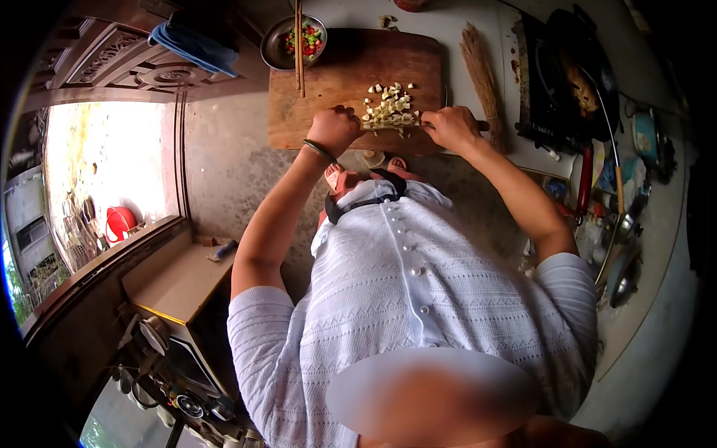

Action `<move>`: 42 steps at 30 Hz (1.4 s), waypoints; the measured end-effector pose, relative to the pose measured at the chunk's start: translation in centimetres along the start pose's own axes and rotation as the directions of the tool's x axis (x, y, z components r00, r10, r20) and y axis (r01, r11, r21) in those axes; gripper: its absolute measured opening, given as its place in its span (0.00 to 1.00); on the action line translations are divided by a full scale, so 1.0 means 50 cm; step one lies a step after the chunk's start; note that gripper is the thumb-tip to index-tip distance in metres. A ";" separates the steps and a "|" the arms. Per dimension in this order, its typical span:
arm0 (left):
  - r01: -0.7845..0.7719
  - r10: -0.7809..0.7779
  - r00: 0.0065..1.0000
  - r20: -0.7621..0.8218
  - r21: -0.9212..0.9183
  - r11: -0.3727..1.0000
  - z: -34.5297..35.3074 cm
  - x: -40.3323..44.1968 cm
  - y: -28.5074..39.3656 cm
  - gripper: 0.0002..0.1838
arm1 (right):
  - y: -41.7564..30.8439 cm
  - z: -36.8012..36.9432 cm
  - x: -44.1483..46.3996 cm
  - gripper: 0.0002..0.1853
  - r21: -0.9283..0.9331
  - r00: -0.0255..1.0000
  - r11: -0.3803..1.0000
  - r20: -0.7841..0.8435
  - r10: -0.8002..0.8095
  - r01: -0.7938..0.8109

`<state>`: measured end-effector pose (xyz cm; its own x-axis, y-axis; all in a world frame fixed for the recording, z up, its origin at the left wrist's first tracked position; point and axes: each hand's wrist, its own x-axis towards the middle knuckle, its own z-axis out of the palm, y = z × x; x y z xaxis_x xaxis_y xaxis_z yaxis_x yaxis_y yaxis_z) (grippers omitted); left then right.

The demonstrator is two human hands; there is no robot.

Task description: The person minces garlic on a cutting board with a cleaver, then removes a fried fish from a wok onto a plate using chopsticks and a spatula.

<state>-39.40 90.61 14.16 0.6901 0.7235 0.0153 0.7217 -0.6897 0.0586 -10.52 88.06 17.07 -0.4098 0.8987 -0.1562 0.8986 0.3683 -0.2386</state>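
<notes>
On the wooden cutting board (pixel 321 104) lies a pile of small pale diced pieces (pixel 392 101). A knife (pixel 392 125) lies crosswise at the near side of the pile, its blade partly covered by bits. My right hand (pixel 450 127) is closed round the knife near its handle, which sticks out to the right. My left hand (pixel 336 125), with a bangle on the wrist, is closed at the other end of the blade; its fingertips are partly hidden. A metal bowl (pixel 276 51) of chopped red and green pieces stands at the board's far left corner, with chopsticks (pixel 299 45) across it.
To the board's right lies a straw brush (pixel 479 71) on the counter (pixel 459 37). Further right, a dark wok (pixel 575 82) with food and a long ladle (pixel 618 179) sits on a stove. A cabinet (pixel 175 280) stands at lower left, and a blue cloth (pixel 193 51) hangs at upper left.
</notes>
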 end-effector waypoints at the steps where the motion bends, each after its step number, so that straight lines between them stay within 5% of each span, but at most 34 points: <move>1: -0.005 0.005 1.000 0.004 0.020 1.000 0.001 0.000 0.007 0.17 | 0.010 0.014 -0.002 0.07 0.016 1.000 1.000 -0.012 -0.009 0.009; 42: 0.161 -0.163 0.985 -0.055 -0.037 0.986 0.008 0.027 0.001 0.20 | 0.049 -0.057 0.093 0.06 -0.122 0.984 0.976 0.018 -0.178 0.179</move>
<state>-38.40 91.55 13.76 0.5595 0.8266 0.0600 0.8209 -0.5627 0.0970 -9.80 93.81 18.49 -0.5659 0.8144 -0.1284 0.8231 0.5492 -0.1444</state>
